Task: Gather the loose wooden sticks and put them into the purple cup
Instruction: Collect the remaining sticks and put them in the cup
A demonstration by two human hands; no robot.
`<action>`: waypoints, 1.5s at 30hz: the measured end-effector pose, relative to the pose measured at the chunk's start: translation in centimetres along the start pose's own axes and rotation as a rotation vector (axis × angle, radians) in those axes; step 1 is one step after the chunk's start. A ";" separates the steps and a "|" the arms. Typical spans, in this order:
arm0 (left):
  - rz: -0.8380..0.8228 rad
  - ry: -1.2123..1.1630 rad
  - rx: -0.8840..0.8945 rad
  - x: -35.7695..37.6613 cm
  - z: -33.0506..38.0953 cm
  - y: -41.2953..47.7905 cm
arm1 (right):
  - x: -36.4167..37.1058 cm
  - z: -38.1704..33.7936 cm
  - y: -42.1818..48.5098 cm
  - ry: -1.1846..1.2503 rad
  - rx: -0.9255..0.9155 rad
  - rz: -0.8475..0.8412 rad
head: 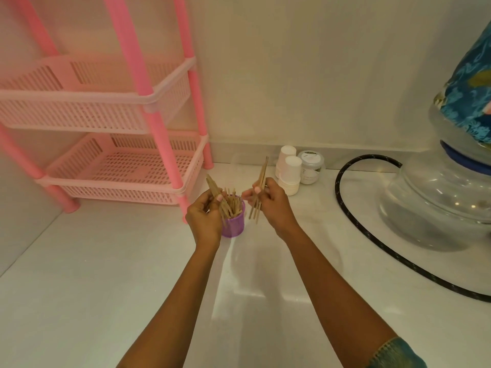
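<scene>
Wooden sticks [231, 207] in purple cup [233, 225]

Wooden sticks [261, 179]; ribbed purple plastic cup [235, 226]; glossy white floor [106, 274].

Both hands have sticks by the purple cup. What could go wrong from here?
1. The purple cup already looks crowded with sticks; pushing the left bundle in with the left hand could tip it or spill some.
2. The right hand pinches the right bundle, fanned at the bottom; a stick might slip onto the counter.
</scene>
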State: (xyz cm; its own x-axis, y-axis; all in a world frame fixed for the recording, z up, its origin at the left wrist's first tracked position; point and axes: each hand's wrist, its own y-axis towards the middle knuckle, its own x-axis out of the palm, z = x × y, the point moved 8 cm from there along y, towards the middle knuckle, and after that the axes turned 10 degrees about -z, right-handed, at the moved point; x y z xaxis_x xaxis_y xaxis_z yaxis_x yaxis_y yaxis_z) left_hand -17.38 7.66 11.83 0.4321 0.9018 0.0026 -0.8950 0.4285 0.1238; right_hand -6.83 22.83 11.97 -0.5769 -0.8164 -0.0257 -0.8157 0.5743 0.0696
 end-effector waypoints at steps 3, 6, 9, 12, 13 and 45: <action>-0.001 0.009 0.005 0.2 0.0 0.9 | 1.1 -1.5 1.6 -0.052 -0.094 0.023; 0.004 0.014 -0.003 0.4 -0.3 1.5 | 2.4 -1.9 2.6 -0.083 -0.117 0.031; 0.021 0.060 0.005 0.4 -0.4 2.0 | 3.5 -1.6 3.3 -0.105 -0.116 0.036; 0.028 0.059 0.012 0.4 -0.4 2.6 | 4.1 -0.7 3.9 -0.133 -0.089 0.043; 0.026 0.036 0.013 0.4 -0.2 2.8 | 4.2 -0.5 4.0 -0.141 -0.089 0.050; -0.027 -0.099 0.134 2.7 -1.4 4.2 | 6.1 1.3 5.3 -0.180 0.017 -0.125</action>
State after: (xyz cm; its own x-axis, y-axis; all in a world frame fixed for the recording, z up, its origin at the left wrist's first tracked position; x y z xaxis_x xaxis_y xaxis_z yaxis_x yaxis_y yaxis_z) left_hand -20.13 12.02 10.96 0.4704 0.8774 0.0941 -0.8630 0.4351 0.2567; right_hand -14.74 20.94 10.88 -0.4683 -0.8580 -0.2109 -0.8810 0.4716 0.0380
